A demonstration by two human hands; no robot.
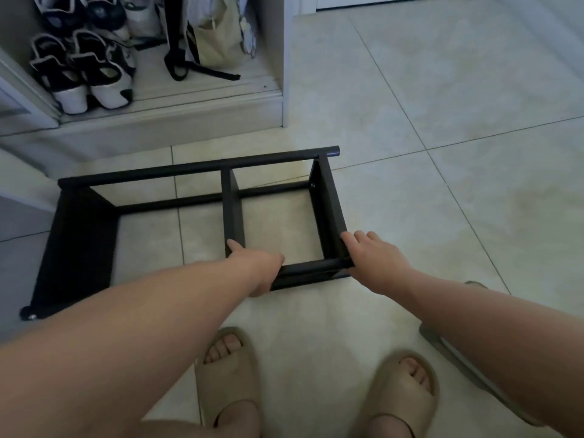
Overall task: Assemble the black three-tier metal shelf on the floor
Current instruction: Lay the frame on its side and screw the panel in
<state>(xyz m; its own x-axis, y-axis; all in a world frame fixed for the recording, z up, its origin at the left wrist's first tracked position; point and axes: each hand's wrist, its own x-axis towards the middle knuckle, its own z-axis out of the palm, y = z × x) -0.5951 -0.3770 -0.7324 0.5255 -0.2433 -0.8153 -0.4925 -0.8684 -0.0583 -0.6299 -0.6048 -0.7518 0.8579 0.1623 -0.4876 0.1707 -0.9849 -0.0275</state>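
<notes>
Pale floor tiles [442, 105], grey grout, low white cupboard [173, 120] upper left, shoes [104, 80] and bags [218, 36] inside, dim light

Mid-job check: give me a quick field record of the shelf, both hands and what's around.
shelf: black frame on its side on the tiled floor, three panels joined by bars
left hand: grips near bar by middle panel
right hand: holds near corner at end panel
slippers: beige, worn, just short of the shelf
beyond shelf: shoes and bag in open closet
</notes>
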